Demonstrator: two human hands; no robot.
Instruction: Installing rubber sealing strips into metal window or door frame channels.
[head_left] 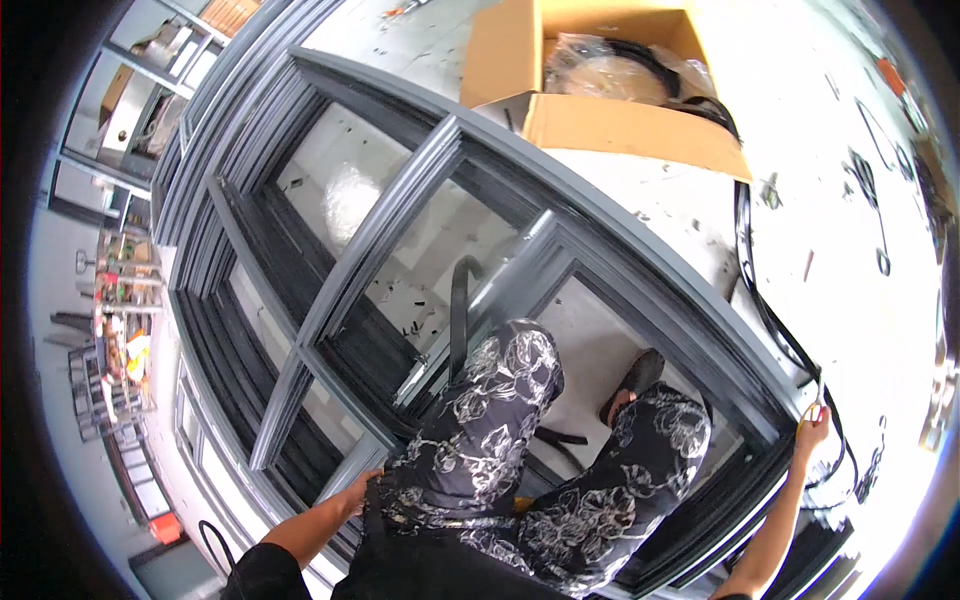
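Note:
A stack of grey metal window frames (375, 240) lies flat beneath and around my legs. My right hand (815, 428), stretched out to the right, is closed on scissors (806, 412) with a yellow handle, their blades pointing away from me. The blades are beside a long black rubber strip (760, 290) that runs down from the cardboard box past the frames' corner. My left hand (362, 492) rests low by my left thigh, against the frame's near edge. Its fingers are mostly hidden, so whether it holds anything does not show.
An open cardboard box (635, 125) beyond the frames holds a black coil in clear plastic. Black scraps and cords (865, 180) lie on the pale floor at right. Another black strip (461, 310) curves up beside my left knee. Cluttered shelves (125, 320) stand far left.

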